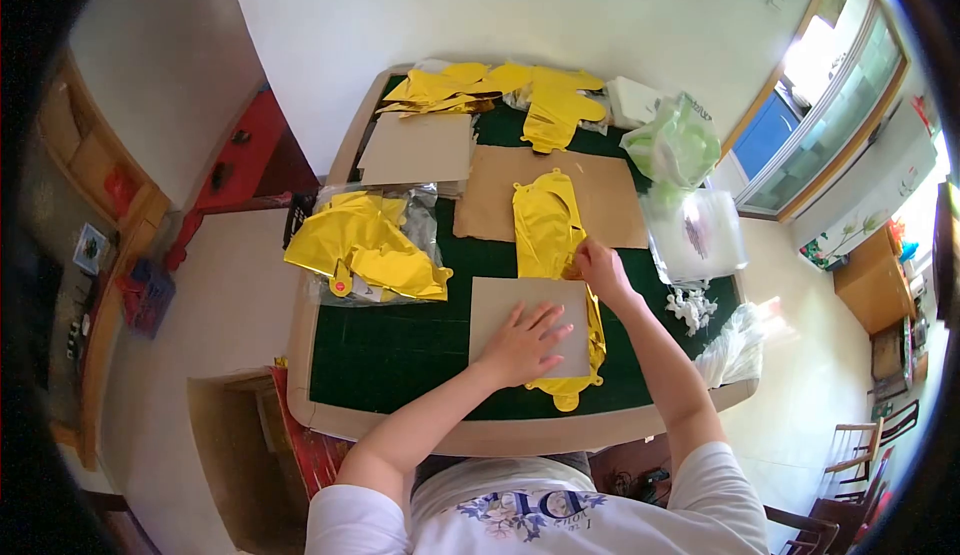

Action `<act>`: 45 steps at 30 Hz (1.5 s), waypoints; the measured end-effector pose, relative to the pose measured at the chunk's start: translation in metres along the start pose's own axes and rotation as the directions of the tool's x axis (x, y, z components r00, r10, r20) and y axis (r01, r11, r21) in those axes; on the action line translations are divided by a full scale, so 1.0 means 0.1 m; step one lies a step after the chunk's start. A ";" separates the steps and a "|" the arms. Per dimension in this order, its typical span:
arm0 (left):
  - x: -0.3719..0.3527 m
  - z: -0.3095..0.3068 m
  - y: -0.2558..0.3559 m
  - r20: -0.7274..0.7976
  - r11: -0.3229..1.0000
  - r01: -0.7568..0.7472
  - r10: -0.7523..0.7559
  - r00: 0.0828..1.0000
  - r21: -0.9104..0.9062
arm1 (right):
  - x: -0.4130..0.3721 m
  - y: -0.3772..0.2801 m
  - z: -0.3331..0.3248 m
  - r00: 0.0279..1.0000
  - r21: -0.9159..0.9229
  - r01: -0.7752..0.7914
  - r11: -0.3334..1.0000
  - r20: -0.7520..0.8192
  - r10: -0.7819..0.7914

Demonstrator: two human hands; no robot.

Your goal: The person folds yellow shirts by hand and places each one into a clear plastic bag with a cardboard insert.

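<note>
A gold foil balloon (547, 217), flat and uninflated, lies lengthwise at the middle of the table, its far part over a brown cardboard sheet (490, 193). On its near part rests a square grey-beige card (492, 305). My left hand (523, 343) presses flat on this card with its fingers spread. Just beyond the card's far right corner, my right hand (603, 267) pinches the balloon's foil edge; the fingertips are partly hidden. Foil shows along the card's right side and below it, ending in a rounded tip with small tabs.
More gold foil balloons (365, 245) lie on a clear bag at left, others (560, 110) at the back. A card stack (415, 150) stands back left. Along the right are a green-white plastic bag (675, 140), clear plastic sleeves (693, 235) and white ribbon (690, 307).
</note>
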State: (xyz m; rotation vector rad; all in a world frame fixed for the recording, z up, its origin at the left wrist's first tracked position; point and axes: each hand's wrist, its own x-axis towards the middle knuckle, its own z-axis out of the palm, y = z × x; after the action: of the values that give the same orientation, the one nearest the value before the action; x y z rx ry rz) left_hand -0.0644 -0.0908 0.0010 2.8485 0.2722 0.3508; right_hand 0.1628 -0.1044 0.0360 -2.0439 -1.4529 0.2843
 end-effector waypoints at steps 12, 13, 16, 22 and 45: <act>0.00 0.01 -0.02 -0.073 0.999 -0.012 0.008 0.997 -0.049 | -0.02 -0.30 0.25 0.970 0.011 0.209 0.978 0.121 -0.208; 0.00 0.03 -0.02 -0.082 0.998 -0.020 0.015 0.996 -0.054 | -0.13 -0.37 0.23 0.975 0.039 0.201 0.979 0.083 -0.204; 0.02 0.04 -0.03 0.031 0.999 0.033 -0.032 0.999 -0.006 | -0.49 -0.35 0.31 0.987 0.026 0.160 0.987 -0.031 -0.159; 0.02 0.08 -0.09 -0.168 0.971 0.021 -0.063 0.984 -0.238 | -0.81 -0.24 0.49 0.968 -0.117 0.153 0.981 -0.184 -0.172; 1.14 -0.22 -0.83 0.166 0.859 0.467 -0.439 0.883 -0.212 | -0.82 -0.22 0.54 0.950 -0.205 0.184 0.961 -0.215 -0.227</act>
State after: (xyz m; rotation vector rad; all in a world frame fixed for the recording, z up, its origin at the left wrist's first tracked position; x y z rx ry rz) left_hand 0.0261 0.0172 0.0228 2.4457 0.8009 0.1142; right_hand 0.0881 -0.1557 -0.0076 -1.9643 -1.5710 -0.1812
